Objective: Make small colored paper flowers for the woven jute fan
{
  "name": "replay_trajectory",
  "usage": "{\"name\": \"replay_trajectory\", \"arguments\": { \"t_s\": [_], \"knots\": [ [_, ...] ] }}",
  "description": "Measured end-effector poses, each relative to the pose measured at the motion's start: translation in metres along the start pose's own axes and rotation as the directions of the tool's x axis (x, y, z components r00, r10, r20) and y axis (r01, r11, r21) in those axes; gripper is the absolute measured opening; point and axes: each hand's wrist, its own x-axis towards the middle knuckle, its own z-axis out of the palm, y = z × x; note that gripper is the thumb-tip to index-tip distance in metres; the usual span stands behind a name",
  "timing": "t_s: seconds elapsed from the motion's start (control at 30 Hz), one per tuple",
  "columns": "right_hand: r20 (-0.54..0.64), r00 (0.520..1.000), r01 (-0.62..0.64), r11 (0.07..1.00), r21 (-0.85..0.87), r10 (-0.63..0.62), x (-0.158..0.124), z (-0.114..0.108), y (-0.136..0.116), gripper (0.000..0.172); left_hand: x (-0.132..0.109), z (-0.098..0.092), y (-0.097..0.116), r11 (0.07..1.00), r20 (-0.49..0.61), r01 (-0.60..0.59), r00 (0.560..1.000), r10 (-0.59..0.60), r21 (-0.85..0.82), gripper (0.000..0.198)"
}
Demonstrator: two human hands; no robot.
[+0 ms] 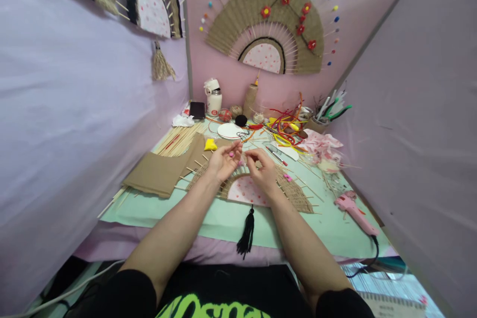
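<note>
A half-made burlap fan [294,194] with wooden spokes and a pink dotted centre lies flat on the green mat [149,208]; a black tassel [246,232] hangs from its base over the table edge. Both hands meet above the fan's upper rim. My left hand [222,160] is curled, with small pink beads at its fingertips. My right hand [264,169] pinches something tiny that I cannot make out, close to a spoke tip. A pink bead [287,177] rests on the burlap to the right.
Folded burlap [158,174] and loose skewers [179,140] lie left. A pink glue gun [356,212] sits at the right. Coloured cords [285,126], a white disc [229,130], yarn balls, a pen cup [320,121] and a flask [213,102] crowd the back. Finished fans hang on the walls.
</note>
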Motion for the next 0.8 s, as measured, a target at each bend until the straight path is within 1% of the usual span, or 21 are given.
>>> {"name": "replay_trajectory", "arguments": {
  "t_s": [0.07,0.13,0.2,0.3,0.4,0.47,0.5,0.57,0.63,0.67,0.73,0.8],
  "knots": [
    [-0.022,0.999,0.027,0.999,-0.023,-0.027,0.000,-0.001,0.000,0.018,0.000,0.000,0.001,1.000,-0.002,-0.022,1.000,0.022,0.018,0.032],
    [-0.016,0.997,0.075,0.994,-0.083,-0.076,0.000,-0.002,0.002,0.022,0.000,-0.001,0.001,0.999,0.028,-0.030,0.999,0.029,0.037,0.030],
    [0.043,0.991,0.130,0.976,-0.173,-0.124,-0.001,-0.001,0.005,0.030,-0.001,-0.001,0.001,0.998,0.074,-0.030,0.997,0.027,0.046,0.038],
    [0.176,0.973,0.192,0.942,-0.275,-0.147,-0.003,0.004,0.010,0.040,-0.003,-0.001,-0.001,0.995,0.133,-0.045,0.991,0.033,0.091,0.045],
    [0.243,0.958,0.223,0.926,-0.303,-0.152,-0.005,0.008,0.009,0.044,-0.007,0.001,-0.001,0.981,0.205,-0.028,0.979,-0.012,0.192,0.054],
    [0.272,0.947,0.250,0.922,-0.297,-0.169,-0.007,0.009,0.007,0.045,-0.009,0.002,0.000,0.977,0.238,-0.008,0.970,-0.044,0.214,0.062],
    [0.284,0.942,0.264,0.919,-0.292,-0.181,-0.007,0.008,0.006,0.045,-0.010,0.002,0.001,0.980,0.245,-0.014,0.969,-0.035,0.196,0.064],
    [0.292,0.936,0.283,0.912,-0.298,-0.195,-0.007,0.007,0.004,0.042,-0.010,0.001,0.004,0.992,0.247,-0.056,0.969,0.026,0.113,0.066],
    [0.265,0.946,0.272,0.897,-0.349,-0.184,-0.007,0.007,0.005,0.041,-0.011,0.000,0.006,0.997,0.251,-0.075,0.966,0.066,0.027,0.067],
    [0.249,0.953,0.262,0.886,-0.383,-0.175,-0.007,0.007,0.005,0.041,-0.011,0.000,0.007,0.998,0.260,-0.056,0.964,0.054,-0.002,0.068],
    [0.241,0.954,0.269,0.863,-0.427,-0.178,-0.007,0.008,0.007,0.045,-0.012,0.001,0.008,0.999,0.281,0.022,0.960,-0.011,-0.034,0.070],
    [0.276,0.937,0.318,0.851,-0.419,-0.215,-0.007,0.009,0.007,0.047,-0.013,0.002,0.008,0.995,0.273,0.066,0.961,-0.045,-0.068,0.072]
  ]
}}
